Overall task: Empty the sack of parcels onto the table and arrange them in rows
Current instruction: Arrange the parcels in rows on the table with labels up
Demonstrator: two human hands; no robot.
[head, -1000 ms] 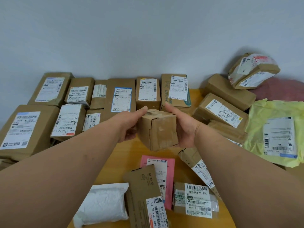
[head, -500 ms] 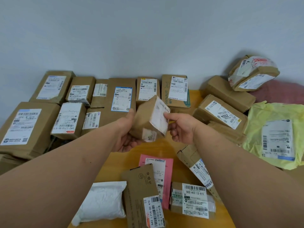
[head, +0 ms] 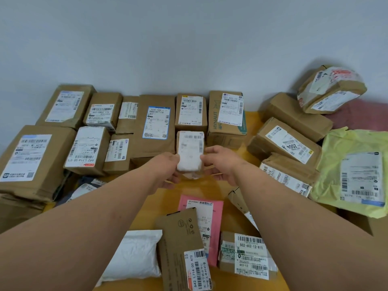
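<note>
A small cardboard box [head: 190, 150] with a white label facing up sits between my two hands, just in front of the back row of parcels. My left hand [head: 165, 173] grips its left side and my right hand [head: 222, 164] grips its right side. The box is low over the wooden table [head: 249, 120], next to a larger brown parcel [head: 155, 127] and below another labelled box [head: 190, 111]. Whether it touches the table is hidden by my hands. No sack is clearly in view.
Labelled brown boxes stand in rows at the left and back. A loose pile of boxes [head: 287, 141] and a yellow bag [head: 357, 171] lie at the right. Near me lie a pink mailer [head: 216, 206], a white pouch [head: 136, 255], a flat carton [head: 180, 244] and a taped box [head: 245, 253].
The small box has been turned label-up and carried forward from mid-air down to the spot in front of the back row. Both hands moved forward with it.
</note>
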